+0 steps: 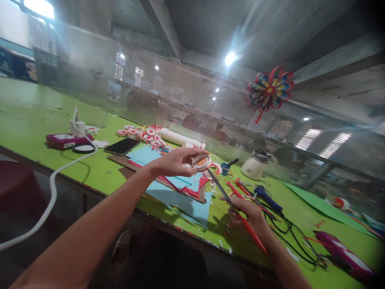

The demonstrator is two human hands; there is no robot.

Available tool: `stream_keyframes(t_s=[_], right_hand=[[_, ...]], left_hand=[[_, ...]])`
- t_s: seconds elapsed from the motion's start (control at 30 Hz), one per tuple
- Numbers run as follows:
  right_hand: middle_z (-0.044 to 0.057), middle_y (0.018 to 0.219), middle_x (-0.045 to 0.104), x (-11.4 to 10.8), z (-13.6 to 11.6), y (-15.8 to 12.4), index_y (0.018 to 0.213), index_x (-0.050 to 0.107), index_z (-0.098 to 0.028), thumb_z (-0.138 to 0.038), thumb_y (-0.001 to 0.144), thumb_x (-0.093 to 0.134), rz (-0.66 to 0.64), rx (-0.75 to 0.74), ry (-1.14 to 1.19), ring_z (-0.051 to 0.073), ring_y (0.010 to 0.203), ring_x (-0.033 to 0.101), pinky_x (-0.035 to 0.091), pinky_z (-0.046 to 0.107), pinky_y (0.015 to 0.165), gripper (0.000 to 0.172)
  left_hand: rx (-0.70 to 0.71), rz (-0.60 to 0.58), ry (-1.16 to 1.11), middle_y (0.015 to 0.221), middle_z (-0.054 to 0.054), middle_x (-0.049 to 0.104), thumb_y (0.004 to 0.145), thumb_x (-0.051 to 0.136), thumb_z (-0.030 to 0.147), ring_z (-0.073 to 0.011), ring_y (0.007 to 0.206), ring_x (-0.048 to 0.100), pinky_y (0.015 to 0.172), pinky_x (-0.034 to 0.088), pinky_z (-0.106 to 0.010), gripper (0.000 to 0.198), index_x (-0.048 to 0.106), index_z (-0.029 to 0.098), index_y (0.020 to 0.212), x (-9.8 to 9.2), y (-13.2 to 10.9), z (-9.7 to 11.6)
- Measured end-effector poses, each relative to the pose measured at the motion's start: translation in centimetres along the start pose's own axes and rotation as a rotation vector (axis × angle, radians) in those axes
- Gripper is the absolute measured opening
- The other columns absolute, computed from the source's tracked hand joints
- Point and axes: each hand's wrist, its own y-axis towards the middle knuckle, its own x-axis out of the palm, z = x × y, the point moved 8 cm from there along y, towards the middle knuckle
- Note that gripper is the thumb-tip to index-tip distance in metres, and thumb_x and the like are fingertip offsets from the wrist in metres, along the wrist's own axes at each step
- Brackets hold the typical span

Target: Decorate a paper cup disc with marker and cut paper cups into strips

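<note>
Between the fingers and thumb of my left hand is a small round white ring-shaped piece with an orange-brown patch inside. My right hand is closed around scissors with long metal blades and an orange-red handle. The blade tips point up and left, just below the round piece; I cannot tell whether they touch it. Beneath my hands lie light blue paper sheets and red paper, with white scraps scattered about. A white-and-red paper ring rests just behind the scissor tips.
Red-and-white paper discs and a white roll lie at the back. A phone and purple box sit left. Rightward are a white kettle, a blue glue gun, cables and a purple cutter-like object.
</note>
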Motion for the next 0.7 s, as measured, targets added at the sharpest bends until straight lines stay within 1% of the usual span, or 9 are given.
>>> stream_keyframes(t_s=[0.17, 0.23, 0.33, 0.43, 0.47, 0.6, 0.7], right_hand=[[0.002, 0.082, 0.073, 0.1, 0.1, 0.1, 0.108, 0.07, -0.019, -0.01, 0.074, 0.05, -0.021, 0.022, 0.004, 0.015, 0.068, 0.067, 0.056, 0.027, 0.067, 0.04], [0.002, 0.082, 0.073, 0.1, 0.3, 0.0, 0.109, 0.069, -0.019, -0.011, 0.075, 0.05, -0.024, 0.029, 0.006, 0.015, 0.067, 0.066, 0.055, 0.026, 0.064, 0.04], [0.003, 0.086, 0.074, 0.2, 0.5, -0.1, 0.111, 0.068, -0.019, -0.01, 0.073, 0.051, -0.05, 0.009, 0.008, 0.016, 0.07, 0.068, 0.056, 0.026, 0.066, 0.043], [0.005, 0.094, 0.074, 0.1, 0.5, -0.1, 0.114, 0.068, -0.019, -0.007, 0.071, 0.052, -0.072, -0.034, -0.015, 0.019, 0.08, 0.07, 0.056, 0.027, 0.07, 0.047], [0.004, 0.093, 0.074, 0.1, 0.5, -0.1, 0.115, 0.068, -0.019, -0.007, 0.071, 0.052, -0.078, -0.044, -0.015, 0.019, 0.079, 0.07, 0.056, 0.027, 0.07, 0.048], [0.001, 0.076, 0.071, 0.1, 0.4, 0.1, 0.114, 0.068, -0.019, -0.01, 0.075, 0.052, -0.079, -0.041, -0.02, 0.017, 0.066, 0.067, 0.055, 0.026, 0.065, 0.043], [0.002, 0.077, 0.071, 0.1, 0.2, 0.3, 0.114, 0.068, -0.019, -0.011, 0.075, 0.053, -0.084, -0.039, -0.02, 0.017, 0.067, 0.068, 0.056, 0.027, 0.067, 0.042]], left_hand=[[0.001, 0.013, 0.017, 0.114, -0.012, 0.065, 0.075, 0.063, 0.018, -0.0152, 0.096, 0.064, 0.085, 0.051, -0.027, 0.057, 0.053, 0.009, 0.13, -0.1, 0.0, 0.6], [0.002, 0.022, 0.039, 0.111, -0.011, 0.065, 0.074, 0.063, 0.019, -0.0149, 0.093, 0.064, 0.082, 0.051, -0.027, 0.058, 0.053, 0.009, 0.13, -0.2, -0.1, 0.7], [0.011, 0.032, 0.079, 0.109, -0.011, 0.065, 0.074, 0.063, 0.019, -0.0146, 0.09, 0.063, 0.08, 0.052, -0.026, 0.058, 0.054, 0.01, 0.13, -0.2, -0.1, 0.8], [0.019, 0.025, 0.097, 0.111, -0.01, 0.064, 0.073, 0.062, 0.018, -0.014, 0.089, 0.063, 0.08, 0.052, -0.026, 0.058, 0.054, 0.011, 0.13, -0.2, -0.1, 1.0], [0.018, 0.021, 0.096, 0.113, -0.011, 0.064, 0.073, 0.061, 0.018, -0.0139, 0.089, 0.063, 0.08, 0.052, -0.026, 0.058, 0.054, 0.011, 0.13, -0.2, -0.1, 1.1], [-0.004, 0.008, 0.092, 0.116, -0.012, 0.063, 0.071, 0.059, 0.017, -0.0143, 0.09, 0.062, 0.08, 0.052, -0.026, 0.058, 0.054, 0.009, 0.129, -0.2, -0.1, 1.3], [-0.013, 0.0, 0.085, 0.115, -0.011, 0.063, 0.07, 0.058, 0.015, -0.0144, 0.09, 0.062, 0.08, 0.051, -0.026, 0.06, 0.054, 0.01, 0.13, -0.2, -0.1, 1.1]])
